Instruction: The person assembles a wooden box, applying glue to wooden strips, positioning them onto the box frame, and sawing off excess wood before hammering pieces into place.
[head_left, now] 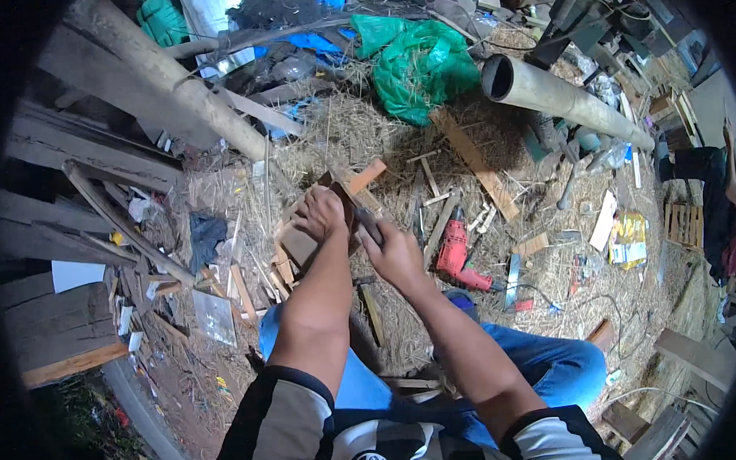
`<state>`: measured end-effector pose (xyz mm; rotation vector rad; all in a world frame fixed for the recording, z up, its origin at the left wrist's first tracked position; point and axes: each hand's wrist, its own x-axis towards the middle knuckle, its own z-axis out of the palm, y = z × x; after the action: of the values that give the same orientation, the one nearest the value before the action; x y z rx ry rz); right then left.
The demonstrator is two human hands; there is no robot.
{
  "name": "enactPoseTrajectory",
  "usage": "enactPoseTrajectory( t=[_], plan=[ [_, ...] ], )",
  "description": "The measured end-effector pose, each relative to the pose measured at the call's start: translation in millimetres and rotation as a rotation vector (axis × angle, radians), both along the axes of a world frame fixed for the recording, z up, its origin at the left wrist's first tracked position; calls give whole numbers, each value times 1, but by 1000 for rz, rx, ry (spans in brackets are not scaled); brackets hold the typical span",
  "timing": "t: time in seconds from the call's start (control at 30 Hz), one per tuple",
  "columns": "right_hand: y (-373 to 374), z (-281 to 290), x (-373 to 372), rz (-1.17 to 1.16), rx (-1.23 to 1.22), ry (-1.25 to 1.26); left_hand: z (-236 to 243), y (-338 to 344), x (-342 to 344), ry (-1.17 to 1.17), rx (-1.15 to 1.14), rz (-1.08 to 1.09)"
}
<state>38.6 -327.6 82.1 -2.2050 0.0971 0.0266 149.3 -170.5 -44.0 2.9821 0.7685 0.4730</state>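
Observation:
My left hand (pixel 323 213) presses down on a brown wooden block (pixel 300 245), its fingers bent over the top. My right hand (pixel 396 257) is closed round the dark handle of a long, thin-bladed hand tool (pixel 369 225). The blade runs up and away beside my left hand, close against the wood; whether it is a saw or a knife I cannot tell. Just beyond lies a short reddish wood offcut (pixel 368 176). To the right of my right hand, a red power drill (pixel 452 258) rests on the floor.
Wood shavings and offcuts cover the ground. A long plank (pixel 475 165) lies ahead, near a green plastic bag (pixel 419 70). Thick poles stand at left (pixel 193 90) and right (pixel 574 101). A hammer-like tool (pixel 372 311) lies by my legs. At the far right another person (pixel 703 178) is partly visible.

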Motion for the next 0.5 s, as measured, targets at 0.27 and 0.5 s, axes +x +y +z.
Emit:
enactPoseTrajectory(
  t=[0.27,0.5],
  plan=[
    [0,3,-15,8,37,16,3,8,-3,149,-19,56],
    [-20,15,-66,-10,134,-29,19,3,-10,194,8,60]
  ],
)
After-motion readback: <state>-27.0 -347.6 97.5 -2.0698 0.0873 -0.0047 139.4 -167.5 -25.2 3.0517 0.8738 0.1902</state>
